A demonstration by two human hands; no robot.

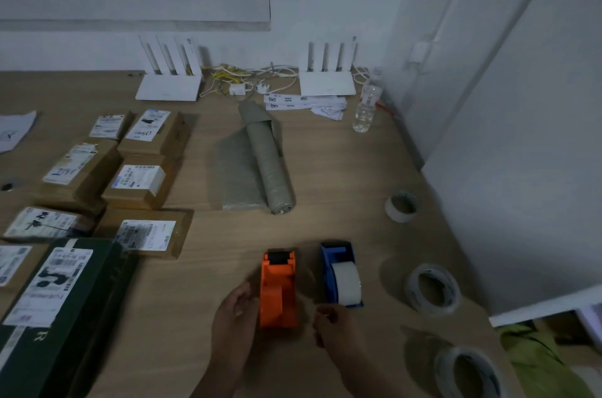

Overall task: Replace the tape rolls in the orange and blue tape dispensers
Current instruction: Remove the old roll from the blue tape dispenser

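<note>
Fig.: orange dispenser (pixel 278 290) on table (pixel 342 169), blue dispenser (pixel 340 272) just beside.
My L hand (pixel 235 316) holds orange one's left side, fingers half-curled; R hand (pixel 332 324) curled near it, grip unclear.

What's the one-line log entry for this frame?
left hand: at orange dispenser | right hand: curled beside it, grip unclear | blue dispenser: holds roll | spare rolls: on table, right

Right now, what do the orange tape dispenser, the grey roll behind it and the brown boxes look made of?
Orange tape dispenser: moulded plastic, probably; smooth, uniform colour. Grey rolled sheet: likely plastic film; faint sheen, wrinkles. Brown labelled boxes: cardboard; matte, folded edges.
</note>
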